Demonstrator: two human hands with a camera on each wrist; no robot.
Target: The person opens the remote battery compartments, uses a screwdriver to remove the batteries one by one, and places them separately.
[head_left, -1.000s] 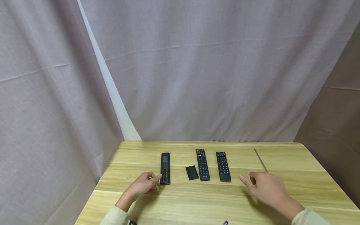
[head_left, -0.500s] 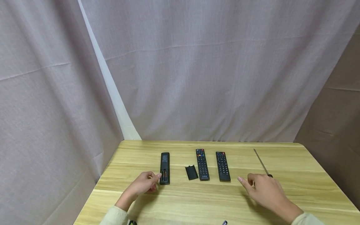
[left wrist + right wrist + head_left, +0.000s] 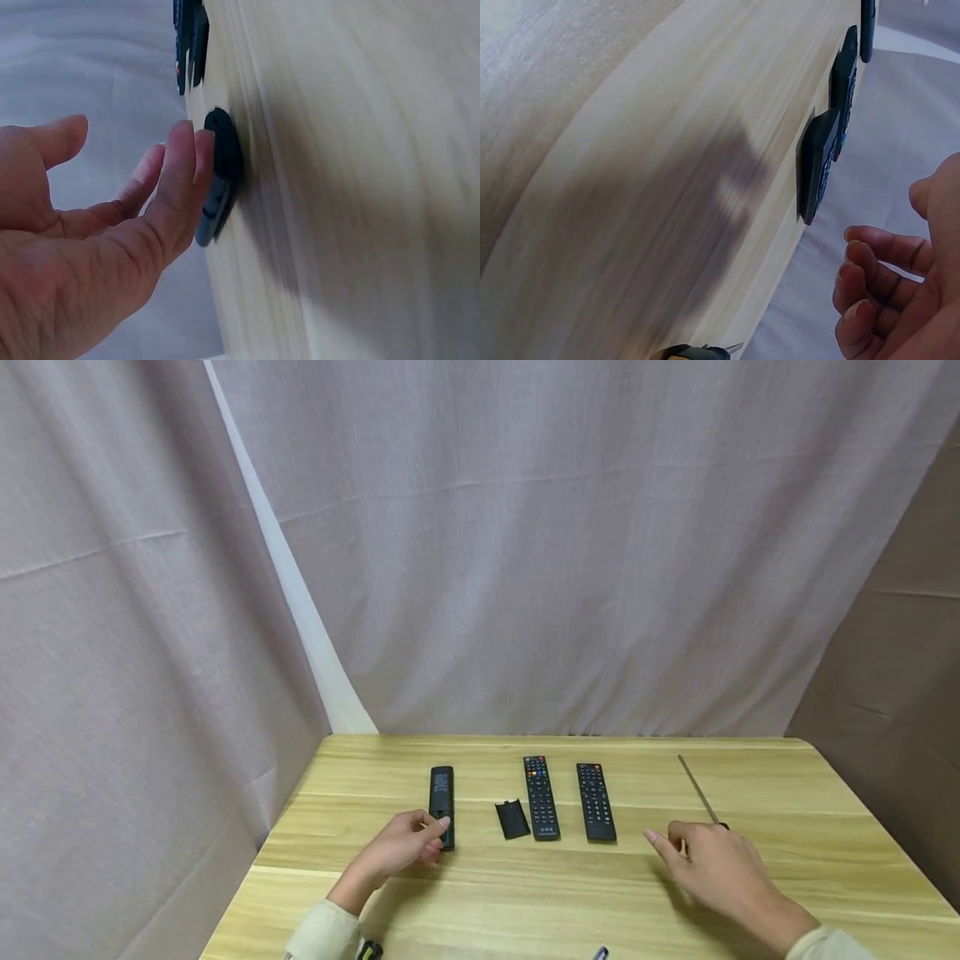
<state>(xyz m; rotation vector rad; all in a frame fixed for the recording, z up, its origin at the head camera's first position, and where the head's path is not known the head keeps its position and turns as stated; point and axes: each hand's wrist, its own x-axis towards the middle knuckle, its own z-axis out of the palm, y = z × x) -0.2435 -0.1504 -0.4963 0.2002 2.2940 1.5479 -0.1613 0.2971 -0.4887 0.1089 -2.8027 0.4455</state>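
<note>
Left hand (image 3: pixel 400 843): shifted right since the earlier frames, now over the near end of the face-down remote (image 3: pixel 442 789); thumb wide of the gently bent fingers, nothing gripped.
Remote's place: on the table (image 3: pixel 525 893), extending far from the left fingertips; contact cannot be told.
Right hand (image 3: pixel 716 864): fingers loosely bent, holding nothing, near the metal rod (image 3: pixel 697 789).
Black cover (image 3: pixel 512 820): right of the face-down remote.
</note>
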